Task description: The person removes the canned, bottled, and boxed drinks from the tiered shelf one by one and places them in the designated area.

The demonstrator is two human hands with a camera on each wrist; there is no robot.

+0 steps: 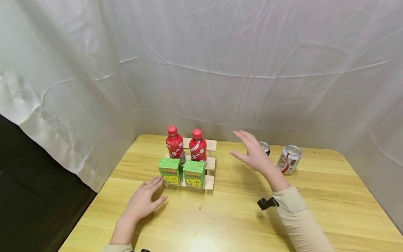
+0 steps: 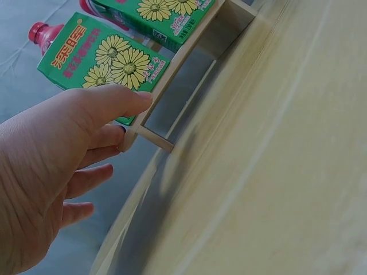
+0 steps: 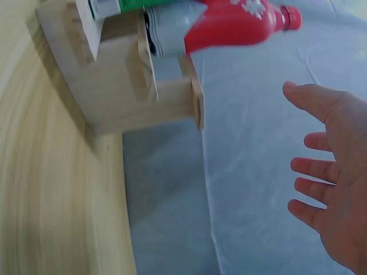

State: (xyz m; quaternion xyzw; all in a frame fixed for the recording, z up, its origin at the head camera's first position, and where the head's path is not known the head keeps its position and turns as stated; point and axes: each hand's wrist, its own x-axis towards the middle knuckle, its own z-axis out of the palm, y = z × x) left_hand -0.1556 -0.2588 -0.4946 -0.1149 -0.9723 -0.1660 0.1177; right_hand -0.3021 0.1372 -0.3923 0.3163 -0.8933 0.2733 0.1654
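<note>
A tiered wooden rack (image 1: 209,182) stands on the table. Its front step carries two green drink cartons with yellow flowers, a left carton (image 1: 170,171) and a right carton (image 1: 193,174). Behind them stand two red bottles, a left bottle (image 1: 175,142) and a right bottle (image 1: 198,147). My left hand (image 1: 143,200) is at the rack's front left corner, fingers extended, fingertips right by the left carton (image 2: 109,57). Raised above the table right of the rack, my right hand (image 1: 254,154) has its fingers spread and holds nothing.
A white and red can (image 1: 289,160) stands on the table (image 1: 327,196) to the right. Beside it a dark blue can (image 1: 265,147) is partly hidden behind my right hand. A grey-white curtain (image 1: 252,87) hangs behind the table, and black cloth (image 1: 34,189) lies left of it.
</note>
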